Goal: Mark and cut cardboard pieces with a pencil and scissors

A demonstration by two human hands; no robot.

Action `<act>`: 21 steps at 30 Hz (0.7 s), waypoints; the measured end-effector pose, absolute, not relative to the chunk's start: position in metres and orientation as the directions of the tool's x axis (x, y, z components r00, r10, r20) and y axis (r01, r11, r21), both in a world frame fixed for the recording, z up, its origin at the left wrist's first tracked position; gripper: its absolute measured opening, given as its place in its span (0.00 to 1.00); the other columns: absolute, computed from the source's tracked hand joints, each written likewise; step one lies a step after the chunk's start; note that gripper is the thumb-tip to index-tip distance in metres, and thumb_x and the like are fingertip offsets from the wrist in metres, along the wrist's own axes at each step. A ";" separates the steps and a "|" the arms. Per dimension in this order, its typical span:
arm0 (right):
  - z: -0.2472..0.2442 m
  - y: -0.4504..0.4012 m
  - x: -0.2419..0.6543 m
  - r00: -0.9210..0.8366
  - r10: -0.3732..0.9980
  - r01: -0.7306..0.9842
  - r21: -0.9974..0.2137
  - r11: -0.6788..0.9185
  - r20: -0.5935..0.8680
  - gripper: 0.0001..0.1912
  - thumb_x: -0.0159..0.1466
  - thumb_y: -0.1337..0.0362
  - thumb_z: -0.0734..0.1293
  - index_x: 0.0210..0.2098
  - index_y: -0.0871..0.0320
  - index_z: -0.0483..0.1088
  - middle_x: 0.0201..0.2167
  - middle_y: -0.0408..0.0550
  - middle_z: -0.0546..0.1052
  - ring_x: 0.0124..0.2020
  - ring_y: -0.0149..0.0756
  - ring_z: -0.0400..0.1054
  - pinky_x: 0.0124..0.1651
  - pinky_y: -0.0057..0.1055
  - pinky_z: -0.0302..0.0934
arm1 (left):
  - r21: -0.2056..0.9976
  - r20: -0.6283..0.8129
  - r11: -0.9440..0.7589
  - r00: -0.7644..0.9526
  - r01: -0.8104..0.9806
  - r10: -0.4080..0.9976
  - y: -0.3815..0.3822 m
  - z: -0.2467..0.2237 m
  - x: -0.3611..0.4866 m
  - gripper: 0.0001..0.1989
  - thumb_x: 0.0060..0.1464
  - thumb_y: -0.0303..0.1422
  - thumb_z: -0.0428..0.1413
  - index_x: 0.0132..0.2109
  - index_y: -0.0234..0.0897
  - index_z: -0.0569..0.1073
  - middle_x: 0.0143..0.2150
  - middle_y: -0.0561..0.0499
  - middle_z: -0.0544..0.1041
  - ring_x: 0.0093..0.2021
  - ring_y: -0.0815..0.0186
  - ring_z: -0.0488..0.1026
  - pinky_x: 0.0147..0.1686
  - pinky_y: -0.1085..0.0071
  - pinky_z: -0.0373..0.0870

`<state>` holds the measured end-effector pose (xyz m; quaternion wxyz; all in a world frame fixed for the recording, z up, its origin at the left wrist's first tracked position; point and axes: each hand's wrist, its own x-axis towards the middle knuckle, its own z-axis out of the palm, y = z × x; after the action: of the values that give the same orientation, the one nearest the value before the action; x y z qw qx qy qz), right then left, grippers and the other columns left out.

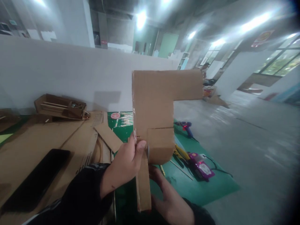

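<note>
A brown cardboard structure (153, 106) stands upright in front of me, with an arm reaching right at its top and a narrow strip (143, 187) hanging at its bottom. My left hand (127, 159) grips it at the lower left edge, thumb on the front where the strip meets the larger panel. Beneath the rounded lower corner is my right hand (167, 198), its fingers apart and partly behind the strip; it is next to the cardboard, and no grip shows.
A black phone-like slab (37, 178) lies on cardboard sheets (70, 134) at left, with a cardboard box assembly (61, 107) behind. On the green mat (217, 187) are a blue glue gun (187, 128), a purple device (201, 167), yellow-handled pliers (181, 153) and thin sticks (126, 119).
</note>
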<state>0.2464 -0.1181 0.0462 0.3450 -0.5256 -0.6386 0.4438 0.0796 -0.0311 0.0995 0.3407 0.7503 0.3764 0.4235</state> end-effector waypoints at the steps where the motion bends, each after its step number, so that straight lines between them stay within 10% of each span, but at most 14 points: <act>1: 0.046 -0.114 0.246 -0.218 0.976 0.338 -0.940 0.046 -0.031 0.30 0.57 0.69 0.68 0.59 0.59 0.60 0.59 0.61 0.69 0.64 0.50 0.60 0.67 0.49 0.52 | 0.828 0.385 -0.488 0.354 0.276 0.852 -0.031 0.099 0.080 0.14 0.69 0.40 0.41 0.52 0.37 0.63 0.39 0.47 0.77 0.42 0.56 0.76 0.45 0.62 0.67; 16: 0.003 -0.092 0.217 -0.016 0.999 -0.063 -0.997 0.032 0.033 0.24 0.50 0.54 0.78 0.43 0.56 0.73 0.34 0.50 0.81 0.45 0.50 0.74 0.48 0.42 0.69 | 0.837 0.426 -0.494 0.288 0.234 0.858 -0.028 0.091 0.085 0.09 0.69 0.37 0.42 0.46 0.40 0.63 0.41 0.48 0.78 0.43 0.60 0.76 0.44 0.66 0.68; 21: -0.003 -0.095 0.205 0.118 0.988 -0.034 -0.994 0.103 0.099 0.25 0.58 0.46 0.70 0.47 0.56 0.73 0.41 0.53 0.81 0.48 0.50 0.73 0.52 0.40 0.68 | 0.834 0.418 -0.493 0.297 0.249 0.858 -0.029 0.090 0.084 0.11 0.69 0.38 0.41 0.49 0.39 0.63 0.40 0.48 0.78 0.41 0.59 0.76 0.44 0.64 0.67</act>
<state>0.2047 -0.0945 -0.0028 0.5629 -0.4923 -0.4847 0.4538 0.0842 -0.0286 0.0902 0.3333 0.7331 0.3777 0.4569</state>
